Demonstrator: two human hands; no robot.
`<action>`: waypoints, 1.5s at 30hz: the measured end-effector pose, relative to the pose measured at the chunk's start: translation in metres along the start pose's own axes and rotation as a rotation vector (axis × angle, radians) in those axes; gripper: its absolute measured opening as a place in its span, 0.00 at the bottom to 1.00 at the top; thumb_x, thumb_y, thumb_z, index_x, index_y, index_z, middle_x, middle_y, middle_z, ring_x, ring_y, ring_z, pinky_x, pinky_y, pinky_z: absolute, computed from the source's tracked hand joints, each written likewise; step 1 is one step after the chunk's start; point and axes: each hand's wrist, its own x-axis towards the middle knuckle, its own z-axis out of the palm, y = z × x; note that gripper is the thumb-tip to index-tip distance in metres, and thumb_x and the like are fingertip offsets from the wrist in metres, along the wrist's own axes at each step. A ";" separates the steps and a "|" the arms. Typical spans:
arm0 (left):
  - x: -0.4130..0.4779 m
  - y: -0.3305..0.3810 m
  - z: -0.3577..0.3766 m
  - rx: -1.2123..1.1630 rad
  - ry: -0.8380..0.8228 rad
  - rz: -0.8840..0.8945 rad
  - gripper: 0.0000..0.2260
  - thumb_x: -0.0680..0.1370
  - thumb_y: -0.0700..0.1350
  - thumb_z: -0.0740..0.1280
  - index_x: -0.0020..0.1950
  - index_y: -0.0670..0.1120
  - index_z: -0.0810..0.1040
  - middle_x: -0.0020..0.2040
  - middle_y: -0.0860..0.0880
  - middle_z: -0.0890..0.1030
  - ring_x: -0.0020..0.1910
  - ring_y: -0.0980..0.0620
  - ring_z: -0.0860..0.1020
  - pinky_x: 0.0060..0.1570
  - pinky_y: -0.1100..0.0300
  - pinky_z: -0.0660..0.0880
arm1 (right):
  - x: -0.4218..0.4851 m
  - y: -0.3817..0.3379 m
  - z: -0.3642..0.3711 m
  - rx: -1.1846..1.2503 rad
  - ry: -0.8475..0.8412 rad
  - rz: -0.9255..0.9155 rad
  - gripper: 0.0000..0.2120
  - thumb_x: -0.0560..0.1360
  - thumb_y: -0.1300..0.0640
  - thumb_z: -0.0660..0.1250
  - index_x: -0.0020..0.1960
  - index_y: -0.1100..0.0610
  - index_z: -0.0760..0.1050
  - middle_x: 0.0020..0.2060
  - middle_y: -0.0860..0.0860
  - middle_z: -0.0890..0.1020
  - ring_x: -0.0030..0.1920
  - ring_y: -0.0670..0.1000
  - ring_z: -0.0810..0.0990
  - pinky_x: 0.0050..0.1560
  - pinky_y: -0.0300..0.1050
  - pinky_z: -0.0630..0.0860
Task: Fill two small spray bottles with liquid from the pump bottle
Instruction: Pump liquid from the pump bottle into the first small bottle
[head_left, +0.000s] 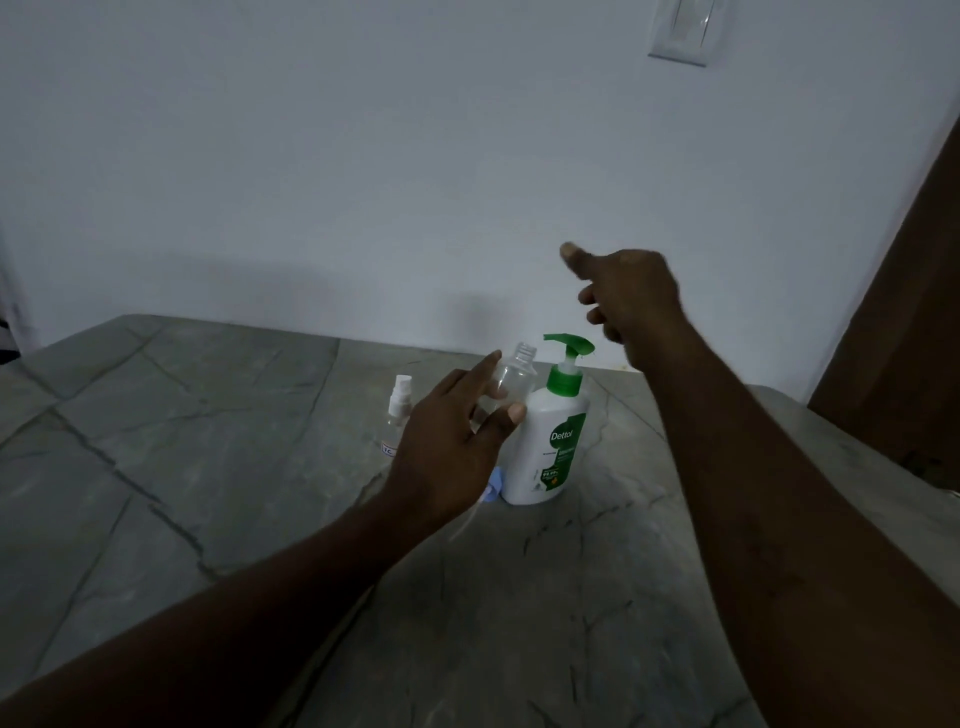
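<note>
Pump bottle (545, 447), white with a green collar, a green pump head and a Dettol label, stands upright on the grey, stone-patterned table (208, 415). Just to the left of its neck is the open spray bottle (515, 376), clear and uncapped, its bare threaded mouth level with the pump head and leaning slightly toward it; whether the two bottles touch cannot be told. The left hand (452, 457) holds this small bottle off the table, with the thumb pressed on its near side, the other fingers behind it and the forefinger stretched up along its left side. Further left of the pump bottle, partly hidden by that hand, the capped spray bottle (397, 415) stands upright with its white sprayer on. At the pump bottle's base, on its left, lies a small blue piece (496, 480) with a thin pale tube running from it under the left wrist. Above and to the right of the pump head the right hand (631, 296) hovers, somewhat blurred, its thumb stuck out and its fingers loosely bent, with nothing in it. Behind the pump bottle rises a pale wall (311, 156), with a white switch plate (685, 31) high up and a brown panel (909, 322) at the far right
</note>
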 end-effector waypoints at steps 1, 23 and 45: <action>0.000 0.000 0.000 -0.034 -0.005 -0.016 0.26 0.80 0.55 0.66 0.77 0.52 0.68 0.61 0.55 0.79 0.54 0.59 0.79 0.53 0.56 0.80 | 0.001 0.002 0.006 -0.008 -0.024 0.021 0.21 0.71 0.40 0.75 0.43 0.59 0.80 0.33 0.52 0.82 0.27 0.49 0.74 0.28 0.41 0.68; 0.003 0.007 -0.004 -0.163 0.102 -0.074 0.20 0.80 0.56 0.65 0.71 0.55 0.76 0.61 0.61 0.80 0.57 0.67 0.77 0.50 0.72 0.75 | 0.004 0.025 0.024 -0.233 -0.371 0.073 0.21 0.72 0.41 0.75 0.51 0.58 0.83 0.42 0.51 0.80 0.39 0.50 0.75 0.36 0.43 0.70; -0.009 0.006 0.008 -0.275 0.205 -0.092 0.18 0.78 0.43 0.71 0.68 0.47 0.76 0.59 0.53 0.80 0.47 0.57 0.83 0.44 0.63 0.81 | 0.011 0.038 0.027 -0.262 -0.330 0.080 0.21 0.69 0.40 0.77 0.40 0.58 0.79 0.32 0.52 0.75 0.31 0.51 0.71 0.31 0.43 0.67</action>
